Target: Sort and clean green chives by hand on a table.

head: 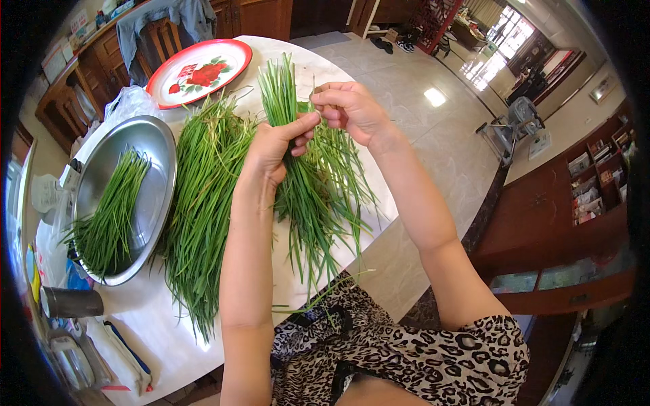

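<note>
My left hand (284,144) grips a bunch of garlic chives (278,94), pale cut ends up and dark leaves hanging below the fist. Close beside it, my right hand (345,106) pinches a single thin stalk (313,89) between thumb and fingertips. Left of my forearm lies a large loose heap of chives (203,193) on the white tabletop (137,319). More loose chives (345,172) spread on the table behind and below my right hand. Inside a steel basin (165,167) at the left rests another bundle of chives (114,213).
A red-rimmed enamel tray (177,68) with a rose pattern sits at the table's far side. Near it is a clear plastic bag (133,104). A dark cylinder (71,302) and folded cloths (119,355) lie at the left edge. Wooden chairs (66,109) stand beyond.
</note>
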### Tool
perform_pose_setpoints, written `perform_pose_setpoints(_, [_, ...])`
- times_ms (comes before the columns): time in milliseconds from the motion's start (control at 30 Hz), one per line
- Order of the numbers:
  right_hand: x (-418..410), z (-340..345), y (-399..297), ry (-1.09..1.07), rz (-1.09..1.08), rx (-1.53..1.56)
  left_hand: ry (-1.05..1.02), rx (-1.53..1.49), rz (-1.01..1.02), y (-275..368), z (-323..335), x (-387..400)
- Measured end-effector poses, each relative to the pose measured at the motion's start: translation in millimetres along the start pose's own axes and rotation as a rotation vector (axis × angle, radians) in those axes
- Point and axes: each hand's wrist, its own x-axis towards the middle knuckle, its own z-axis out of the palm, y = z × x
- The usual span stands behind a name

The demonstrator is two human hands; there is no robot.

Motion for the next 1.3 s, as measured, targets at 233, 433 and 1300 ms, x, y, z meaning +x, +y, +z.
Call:
perform_pose_setpoints(233, [5,4,-6,0.137,-0.073,0.142,-0.010,-0.010,-0.027,2,-2,-1])
perform_pose_setpoints(433, [3,0,-19,0.239,-0.208,0.109,0.018,-0.008,-0.013,7,-3,-3])
perform_pose_setpoints(1300, [2,8,-1,0.096,-0.258,-0.237,-0.069,-0.060,-0.043,4,-7,0])
